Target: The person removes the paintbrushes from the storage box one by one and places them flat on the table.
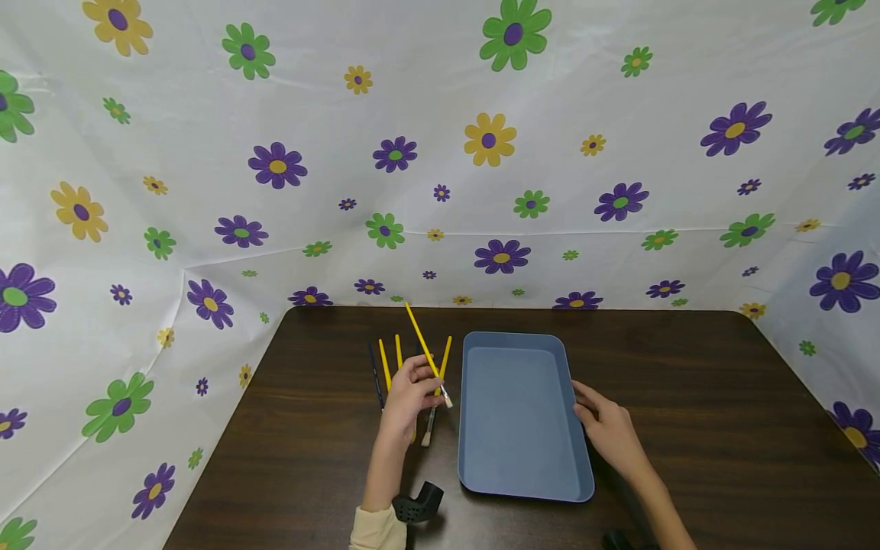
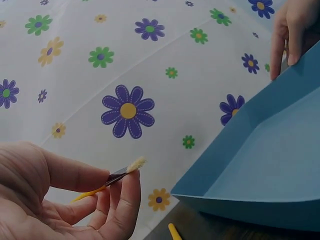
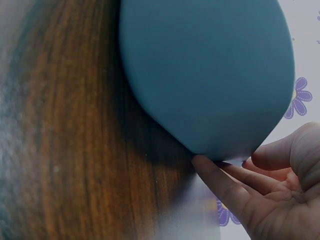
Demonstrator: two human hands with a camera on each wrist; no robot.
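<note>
My left hand (image 1: 407,401) pinches a yellow-handled paintbrush (image 1: 423,345) between thumb and fingers near its metal collar. The brush's pale bristles (image 2: 136,164) point toward the tray, and its handle slants up and away. Several more paintbrushes, yellow (image 1: 385,365) and dark (image 1: 376,378) handled, lie on the table under and behind this hand, partly hidden by it. To their right is a blue-grey rectangular tray (image 1: 525,412) with nothing in it. My right hand (image 1: 612,431) holds the tray's right side, thumb and fingertips at the rim.
The dark wooden table (image 1: 296,458) extends to both sides. A white flowered cloth (image 1: 426,168) hangs behind it and at the sides. A black wrist device (image 1: 419,504) sits at the left wrist, near the tray's front left corner.
</note>
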